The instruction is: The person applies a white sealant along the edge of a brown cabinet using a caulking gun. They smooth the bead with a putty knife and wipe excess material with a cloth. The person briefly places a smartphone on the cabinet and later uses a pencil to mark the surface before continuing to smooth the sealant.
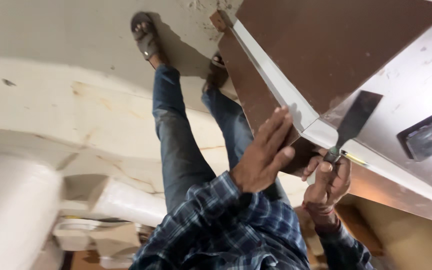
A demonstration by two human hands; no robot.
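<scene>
Head view: left hand (263, 152) flat, fingers spread, on brown panel (256, 95); right hand (328, 177) grips scraper (356, 120) at its white edging (281, 80), work apparently midway.

floor (66, 35): pale grey concrete, fills the top and left of the view, which looks turned over; small dark specks near its left edge.
slab (101, 120): cream stone with brownish veins, lies flat on the floor beside the grey part.
sandals (146, 35): dark, two of them on the floor; one in full view, the other half hidden behind the board.
board (326, 45): brown panel with a white edge band; its far corner comes down near the floor by the hidden sandal; whether it touches cannot be told.
pipes (126, 202): white, round, at the lower left, near the slab's edge.
</scene>
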